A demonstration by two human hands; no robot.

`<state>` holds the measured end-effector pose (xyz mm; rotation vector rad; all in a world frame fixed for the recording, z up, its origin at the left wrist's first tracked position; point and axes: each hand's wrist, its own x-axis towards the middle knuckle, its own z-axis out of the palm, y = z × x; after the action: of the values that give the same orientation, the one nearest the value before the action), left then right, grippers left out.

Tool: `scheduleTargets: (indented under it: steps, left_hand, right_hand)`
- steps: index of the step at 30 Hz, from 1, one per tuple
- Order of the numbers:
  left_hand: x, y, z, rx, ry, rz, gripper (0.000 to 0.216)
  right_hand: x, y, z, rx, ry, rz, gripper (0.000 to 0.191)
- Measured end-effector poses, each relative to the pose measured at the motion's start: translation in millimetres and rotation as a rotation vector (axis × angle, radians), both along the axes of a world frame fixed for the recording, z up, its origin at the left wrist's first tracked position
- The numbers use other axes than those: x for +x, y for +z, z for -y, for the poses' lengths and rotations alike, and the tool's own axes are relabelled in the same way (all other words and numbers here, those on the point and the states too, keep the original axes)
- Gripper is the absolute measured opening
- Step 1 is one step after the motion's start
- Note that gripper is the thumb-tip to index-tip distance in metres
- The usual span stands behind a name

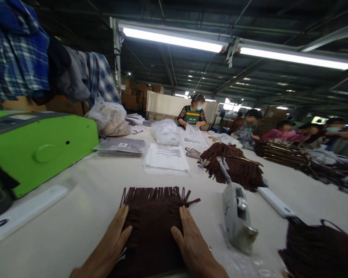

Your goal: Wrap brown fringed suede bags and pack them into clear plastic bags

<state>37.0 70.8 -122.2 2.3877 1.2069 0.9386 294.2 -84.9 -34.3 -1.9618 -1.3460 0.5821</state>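
A dark brown fringed fabric piece (152, 222) lies flat on the white table (84, 200) in front of me, fringe pointing away. My left hand (113, 241) rests flat on its left edge, fingers stretched out. Flat on the piece's right side lies my right hand (191, 241), fingers extended too. Neither hand grips anything.
A grey tape dispenser (237, 216) stands just right of my right hand. More brown fringed pieces lie in a pile (234, 166) beyond and at the lower right (321, 251). A green machine (37, 148) sits at the left, folded white bags (166, 158) mid-table. Several people work along the far side.
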Motion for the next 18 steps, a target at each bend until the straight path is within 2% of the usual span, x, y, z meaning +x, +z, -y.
scheduleTargets:
  steps: [3,6,11,15,17,18]
  left_hand:
    - [-1.2,9.3,8.7,0.132,0.035,-0.198,0.061]
    - [12.3,24.5,12.6,0.219,-0.027,-0.376,0.061]
    - [44.9,41.1,27.8,0.344,-0.217,-0.377,0.07]
    - [57.3,64.2,37.2,0.213,-0.387,-0.28,0.068]
    - [51.7,80.1,26.0,0.097,-0.368,-0.191,0.058]
    - [44.9,87.2,15.2,0.033,-0.306,-0.141,0.052]
  right_hand:
    - [8.4,4.0,-5.5,0.042,0.007,0.015,0.071]
    - [9.5,3.3,-19.9,0.075,0.02,0.019,0.067]
    - [-7.3,-3.4,-35.5,0.18,0.148,0.011,0.06]
    - [-21.0,10.7,-38.2,0.152,0.281,0.002,0.06]
    - [-13.5,20.7,-34.6,0.155,0.316,-0.052,0.056]
    - [-3.6,23.9,-31.2,0.165,0.28,-0.086,0.053]
